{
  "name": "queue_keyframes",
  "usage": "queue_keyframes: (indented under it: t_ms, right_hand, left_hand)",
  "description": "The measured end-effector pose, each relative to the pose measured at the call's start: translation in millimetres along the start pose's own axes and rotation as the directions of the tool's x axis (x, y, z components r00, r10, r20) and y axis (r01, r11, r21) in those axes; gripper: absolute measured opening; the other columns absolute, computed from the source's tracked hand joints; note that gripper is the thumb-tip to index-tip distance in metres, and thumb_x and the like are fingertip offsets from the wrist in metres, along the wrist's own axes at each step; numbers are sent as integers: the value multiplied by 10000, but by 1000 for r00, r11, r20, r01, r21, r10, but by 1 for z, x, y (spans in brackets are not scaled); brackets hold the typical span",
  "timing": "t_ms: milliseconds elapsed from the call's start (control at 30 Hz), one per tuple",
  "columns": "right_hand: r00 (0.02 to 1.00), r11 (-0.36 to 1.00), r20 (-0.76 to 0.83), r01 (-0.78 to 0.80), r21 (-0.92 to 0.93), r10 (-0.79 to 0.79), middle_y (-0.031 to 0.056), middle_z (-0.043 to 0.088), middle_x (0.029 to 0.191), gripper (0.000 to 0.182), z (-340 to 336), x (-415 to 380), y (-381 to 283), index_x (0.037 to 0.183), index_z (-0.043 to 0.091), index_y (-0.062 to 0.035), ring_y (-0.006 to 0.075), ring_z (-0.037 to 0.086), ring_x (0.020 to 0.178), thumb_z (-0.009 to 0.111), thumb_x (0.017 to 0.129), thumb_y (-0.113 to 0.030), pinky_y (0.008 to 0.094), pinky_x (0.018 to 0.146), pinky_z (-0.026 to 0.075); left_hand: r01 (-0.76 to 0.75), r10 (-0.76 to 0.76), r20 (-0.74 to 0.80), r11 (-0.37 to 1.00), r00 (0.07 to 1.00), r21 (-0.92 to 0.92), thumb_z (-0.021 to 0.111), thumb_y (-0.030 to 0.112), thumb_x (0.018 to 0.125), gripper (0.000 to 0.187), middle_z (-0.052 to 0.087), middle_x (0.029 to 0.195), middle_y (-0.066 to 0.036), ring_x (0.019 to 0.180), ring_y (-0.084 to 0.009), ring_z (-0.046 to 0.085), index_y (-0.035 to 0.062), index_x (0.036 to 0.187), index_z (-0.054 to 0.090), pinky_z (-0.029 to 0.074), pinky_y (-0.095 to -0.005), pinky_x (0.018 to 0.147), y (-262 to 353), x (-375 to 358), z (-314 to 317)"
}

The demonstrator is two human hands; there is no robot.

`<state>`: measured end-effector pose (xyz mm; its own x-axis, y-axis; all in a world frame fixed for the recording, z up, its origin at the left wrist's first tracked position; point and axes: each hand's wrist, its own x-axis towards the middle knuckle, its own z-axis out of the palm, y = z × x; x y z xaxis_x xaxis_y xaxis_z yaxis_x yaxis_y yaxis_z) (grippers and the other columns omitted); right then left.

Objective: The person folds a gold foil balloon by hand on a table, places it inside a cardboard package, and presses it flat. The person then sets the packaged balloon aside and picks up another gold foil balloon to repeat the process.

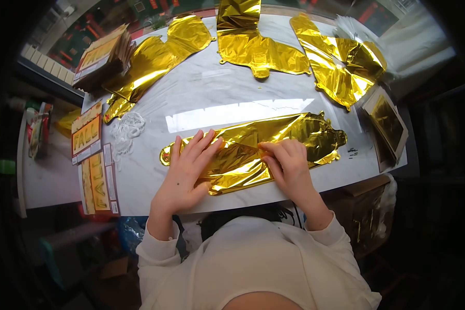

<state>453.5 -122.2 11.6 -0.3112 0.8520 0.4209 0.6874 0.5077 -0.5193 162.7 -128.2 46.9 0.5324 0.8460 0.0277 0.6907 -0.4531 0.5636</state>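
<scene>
A flat gold foil piece [237,173] lies lengthwise on the marble-patterned table [139,199] in front of me, its right part crumpled. My left hand [187,168] rests on its left part with the fingers spread. Toward the middle of the foil, my right hand [289,164] has thumb and index finger pinched together at the foil's surface. The gold foil shows right at these fingertips. What lies under both palms is hidden.
Three more gold foil pieces [150,67], [263,51], [346,62] lie along the far edge. Stacked packets [103,57] stand at the far left, above "FALL" cards [87,135] and white string [127,129]. A cardboard-like stack [385,126] sits at the right, beside small dark bits [352,153].
</scene>
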Motion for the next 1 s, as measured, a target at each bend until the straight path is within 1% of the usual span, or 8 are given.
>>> queue_keyframes:
  t_ms: [200,333,433,500,633,700,800,1000]
  right_hand:
    - [1000,1000,-11,-1,15,1,47,655,928,262,0,-1,1,1163,716,-95,266,595,908,747,903,-90,402,871,413]
    - [1000,1000,-21,8,18,-8,47,656,927,263,0,0,2,1161,718,-99,261,596,899,762,902,-104,401,867,414]
    - [1000,1000,-21,9,17,-9,45,655,920,265,1,-1,3,1161,719,-101,257,597,894,767,900,-107,400,862,416]
    - [1000,1000,-21,8,14,-8,43,654,914,268,1,0,3,1162,719,-101,256,598,891,768,899,-106,400,859,417]
    - [1000,1000,-26,4,9,-3,45,651,906,273,0,0,2,1173,716,-99,260,594,878,761,904,-99,402,856,418]
    - [1000,1000,-13,-3,15,3,47,650,908,275,1,0,1,1177,716,-98,261,592,876,758,906,-96,402,857,417]
    - [1000,1000,-13,0,17,1,51,648,912,279,1,1,1,1184,715,-97,265,589,881,752,908,-90,402,858,417]
    - [1000,1000,-14,1,12,-1,54,645,909,287,1,0,2,1190,712,-91,269,586,885,751,905,-87,405,864,417]
  left_hand:
    - [51,-50,-105,999,993,6,507,310,1036,610,418,1650,-106,1553,-362,319,92,1596,403,78,-638,1261,0,3,13]
    - [74,-62,-137,994,989,80,521,282,1034,611,399,1657,-126,1553,-371,315,84,1599,397,91,-629,1262,12,0,6]
    - [107,-86,-178,988,980,115,551,241,1019,629,369,1664,-163,1549,-392,309,66,1600,386,103,-618,1266,17,-8,5]
    - [174,-174,-195,985,965,-17,589,186,965,696,342,1667,-205,1553,-414,292,51,1609,363,102,-620,1267,9,-18,7]
    - [203,-192,-204,978,960,35,647,180,878,815,338,1665,-223,1556,-423,283,39,1617,336,101,-618,1269,0,-36,2]
    - [221,-219,-193,975,957,-9,706,198,794,935,343,1663,-221,1560,-420,280,37,1627,314,98,-612,1272,-1,-42,-2]
    - [240,-227,-240,971,944,24,792,274,755,1028,350,1663,-213,1558,-412,289,37,1630,306,108,-606,1274,-7,-44,6]
    - [247,-216,-323,967,921,58,873,317,741,1086,381,1651,-192,1532,-382,349,50,1630,309,164,-603,1261,-6,-41,15]
